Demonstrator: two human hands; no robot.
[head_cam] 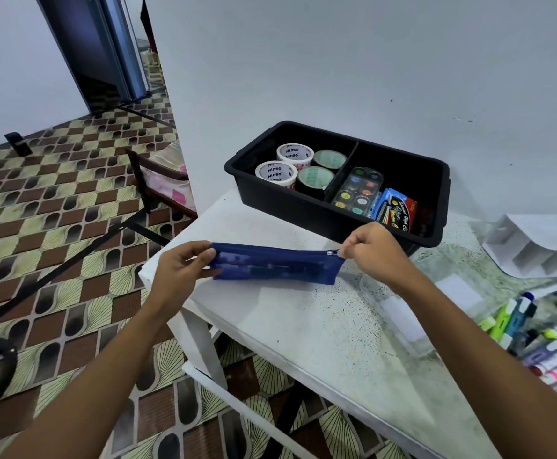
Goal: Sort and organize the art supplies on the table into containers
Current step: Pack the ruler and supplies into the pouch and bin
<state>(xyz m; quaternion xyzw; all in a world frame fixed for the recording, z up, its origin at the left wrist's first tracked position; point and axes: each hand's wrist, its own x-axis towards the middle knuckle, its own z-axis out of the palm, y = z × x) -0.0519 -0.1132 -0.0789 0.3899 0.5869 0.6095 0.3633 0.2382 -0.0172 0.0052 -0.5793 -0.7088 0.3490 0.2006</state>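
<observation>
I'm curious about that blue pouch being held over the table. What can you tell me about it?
The blue zip pouch is a long, flat case of dark blue, partly see-through mesh-like fabric, with dim pen-like shapes inside. It is held level above the white table's corner. The left hand grips its left end, and the right hand pinches the silver zipper pull at the right end. The zip along the top looks closed or nearly so.

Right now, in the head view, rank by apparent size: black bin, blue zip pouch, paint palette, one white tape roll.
1. black bin
2. blue zip pouch
3. paint palette
4. white tape roll
The pouch is nearer the camera, so it looks bigger.
</observation>
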